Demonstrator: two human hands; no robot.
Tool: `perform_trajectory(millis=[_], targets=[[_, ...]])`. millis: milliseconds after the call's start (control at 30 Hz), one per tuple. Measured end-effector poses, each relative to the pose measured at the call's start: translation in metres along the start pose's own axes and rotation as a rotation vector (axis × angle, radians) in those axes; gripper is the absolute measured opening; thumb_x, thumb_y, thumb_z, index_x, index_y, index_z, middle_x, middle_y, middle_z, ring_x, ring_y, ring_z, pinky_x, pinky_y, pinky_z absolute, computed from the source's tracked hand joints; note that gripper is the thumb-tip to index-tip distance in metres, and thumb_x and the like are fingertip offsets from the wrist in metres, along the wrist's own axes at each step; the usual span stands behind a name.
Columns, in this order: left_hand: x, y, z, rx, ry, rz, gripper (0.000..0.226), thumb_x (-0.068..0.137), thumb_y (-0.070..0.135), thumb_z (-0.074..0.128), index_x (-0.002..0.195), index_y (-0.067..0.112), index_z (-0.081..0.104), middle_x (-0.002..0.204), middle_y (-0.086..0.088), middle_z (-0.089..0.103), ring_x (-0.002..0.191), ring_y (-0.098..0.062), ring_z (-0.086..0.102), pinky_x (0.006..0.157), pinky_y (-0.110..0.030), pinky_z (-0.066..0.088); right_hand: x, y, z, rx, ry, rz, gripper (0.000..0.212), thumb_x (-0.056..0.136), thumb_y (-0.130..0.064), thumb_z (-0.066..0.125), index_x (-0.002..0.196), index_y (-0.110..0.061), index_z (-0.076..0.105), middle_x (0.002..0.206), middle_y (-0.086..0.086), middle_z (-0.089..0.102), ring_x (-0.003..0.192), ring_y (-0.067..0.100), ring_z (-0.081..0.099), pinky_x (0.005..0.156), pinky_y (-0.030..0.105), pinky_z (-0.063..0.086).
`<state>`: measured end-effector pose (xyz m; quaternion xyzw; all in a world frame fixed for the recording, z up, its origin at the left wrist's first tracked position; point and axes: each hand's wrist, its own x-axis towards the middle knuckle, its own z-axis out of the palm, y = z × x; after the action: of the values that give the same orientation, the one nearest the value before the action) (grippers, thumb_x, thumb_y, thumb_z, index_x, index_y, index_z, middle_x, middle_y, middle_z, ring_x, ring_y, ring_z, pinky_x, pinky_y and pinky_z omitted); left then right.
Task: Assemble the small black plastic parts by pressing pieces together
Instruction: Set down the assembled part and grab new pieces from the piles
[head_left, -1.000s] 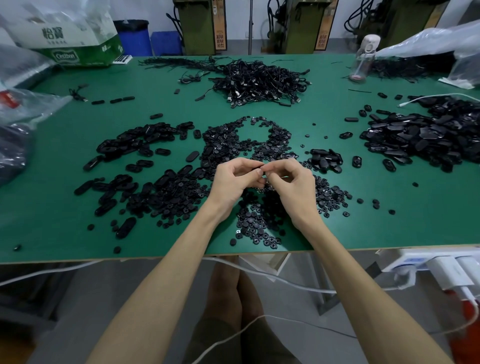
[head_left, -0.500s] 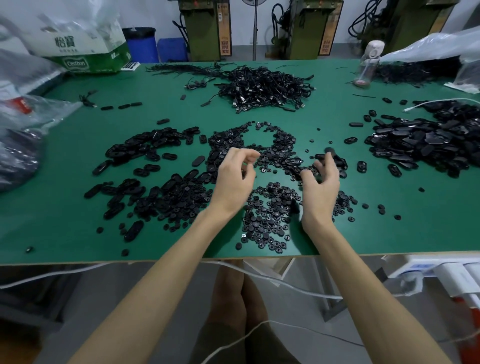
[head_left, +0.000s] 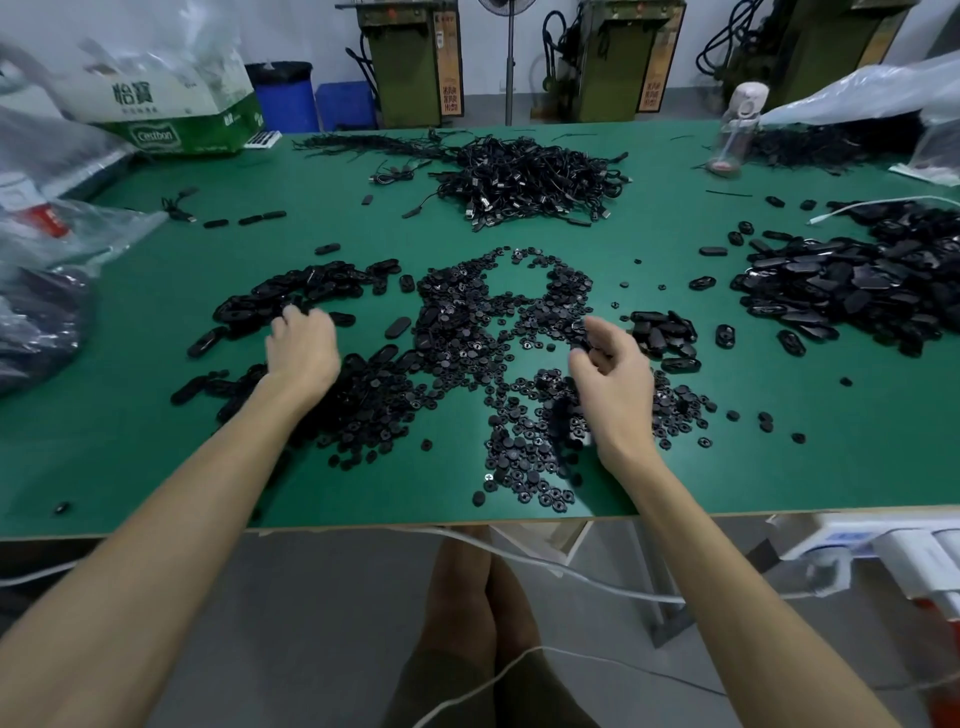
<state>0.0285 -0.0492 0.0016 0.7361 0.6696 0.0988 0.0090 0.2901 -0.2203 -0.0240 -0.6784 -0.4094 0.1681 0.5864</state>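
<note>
The person's left hand is reaching out over the left side of the green table, palm down, fingers bent onto a heap of oval black shells. The fingertips are hidden behind the knuckles, so I cannot tell whether they are gripping a shell or just resting on the heap.

The right hand is hovering well apart from the left, over a scatter of small round black discs near the table's front edge. Its fingers are loosely curled, index finger and thumb bending toward each other with something dark between them. Whether that is a disc being pinched or only the pile behind, I cannot tell.

More discs are spreading in a loop of discs between the two hands. A little clump of oval pieces is lying just beside the right hand's fingers, on its outer side. A bigger heap of black shells is sitting well off to the right, and a tangle of black cables is lying farther back in the middle.

At the far left corner a green and white carton is showing the word "Cestbon" under the large characters 怡寶. Orange labels on the green machines behind the table are too small to read.
</note>
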Motion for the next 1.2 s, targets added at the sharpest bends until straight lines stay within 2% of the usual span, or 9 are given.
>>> perform_trajectory(millis=[100, 200, 400, 533, 667, 767, 833, 1100, 1200], targets=[[0.0, -0.013, 0.009, 0.044, 0.068, 0.05, 0.017, 0.093, -0.019, 0.051, 0.1, -0.005, 0.058, 0.118, -0.031, 0.053, 0.113, -0.046, 0.048, 0.093, -0.052, 0.046, 0.002, 0.0, 0.005, -0.247, -0.16, -0.145, 0.04, 0.1, -0.022, 0.063, 0.139, -0.019, 0.061, 0.142, -0.005, 0.059, 0.137, 0.014, 0.044, 0.114, 0.028, 0.031], [0.001, -0.019, 0.019, -0.005, 0.153, 0.105, 0.013, 0.1, -0.007, 0.054, 0.108, -0.007, 0.064, 0.115, -0.031, 0.057, 0.112, -0.045, 0.049, 0.094, -0.053, 0.044, 0.004, 0.003, 0.011, -0.396, -0.285, -0.219, 0.042, 0.099, -0.027, 0.067, 0.14, -0.019, 0.062, 0.145, -0.005, 0.056, 0.141, 0.02, 0.035, 0.111, 0.024, 0.023], [-0.003, -0.008, 0.019, -0.211, 0.238, 0.164, 0.025, 0.107, 0.016, 0.054, 0.124, 0.0, 0.064, 0.125, -0.022, 0.059, 0.12, -0.038, 0.049, 0.103, -0.048, 0.043, 0.003, 0.008, 0.016, -0.56, -0.441, -0.29, 0.055, 0.103, -0.039, 0.059, 0.154, -0.023, 0.047, 0.159, -0.007, 0.043, 0.145, 0.022, 0.023, 0.121, 0.039, 0.022], [-0.01, 0.016, 0.009, -0.526, 0.267, 0.203, 0.022, 0.107, 0.019, 0.054, 0.122, 0.006, 0.065, 0.123, -0.013, 0.059, 0.118, -0.027, 0.054, 0.102, -0.035, 0.044, 0.004, 0.009, 0.019, -0.67, -0.5, -0.315, 0.053, 0.108, -0.043, 0.048, 0.158, -0.026, 0.04, 0.163, -0.007, 0.04, 0.148, 0.025, 0.023, 0.122, 0.039, 0.021], [-0.023, 0.055, -0.001, -0.983, 0.163, 0.114, 0.019, 0.106, 0.022, 0.056, 0.118, 0.012, 0.068, 0.108, -0.006, 0.069, 0.081, -0.008, 0.07, 0.076, -0.022, 0.057, 0.006, 0.009, 0.022, -0.732, -0.535, -0.332, 0.049, 0.11, -0.042, 0.041, 0.158, -0.031, 0.04, 0.164, -0.01, 0.037, 0.15, 0.025, 0.022, 0.124, 0.04, 0.02], [-0.041, 0.084, 0.002, -1.415, -0.017, -0.048, 0.019, 0.109, 0.017, 0.05, 0.108, 0.009, 0.068, 0.1, -0.009, 0.072, 0.076, -0.01, 0.074, 0.071, -0.024, 0.06, 0.006, 0.009, 0.021, -0.685, -0.496, -0.339, 0.039, 0.108, -0.039, 0.048, 0.145, -0.028, 0.056, 0.155, -0.009, 0.049, 0.143, 0.025, 0.03, 0.12, 0.037, 0.024], [-0.053, 0.101, 0.008, -1.524, -0.099, -0.103, 0.022, 0.11, 0.015, 0.047, 0.103, 0.009, 0.067, 0.097, -0.009, 0.073, 0.075, -0.012, 0.075, 0.069, -0.023, 0.059, 0.006, 0.009, 0.021, -0.635, -0.466, -0.335, 0.031, 0.105, -0.036, 0.055, 0.133, -0.023, 0.063, 0.145, -0.007, 0.056, 0.137, 0.024, 0.035, 0.113, 0.034, 0.028], [-0.079, 0.128, 0.027, -1.523, -0.159, -0.024, 0.017, 0.106, 0.007, 0.054, 0.115, -0.002, 0.065, 0.094, -0.017, 0.071, 0.058, -0.011, 0.067, 0.045, -0.023, 0.05, 0.008, 0.008, 0.021, -0.456, -0.406, -0.205, 0.014, 0.097, -0.024, 0.07, 0.097, -0.011, 0.066, 0.123, 0.002, 0.065, 0.123, 0.023, 0.039, 0.095, 0.027, 0.031], [-0.082, 0.127, 0.029, -1.47, -0.138, 0.053, 0.019, 0.106, 0.003, 0.053, 0.117, -0.003, 0.066, 0.098, -0.018, 0.071, 0.063, -0.013, 0.069, 0.047, -0.023, 0.051, 0.009, 0.003, 0.018, -0.375, -0.366, -0.173, 0.014, 0.098, -0.024, 0.069, 0.091, -0.012, 0.066, 0.108, 0.003, 0.066, 0.112, 0.022, 0.042, 0.087, 0.025, 0.027]])
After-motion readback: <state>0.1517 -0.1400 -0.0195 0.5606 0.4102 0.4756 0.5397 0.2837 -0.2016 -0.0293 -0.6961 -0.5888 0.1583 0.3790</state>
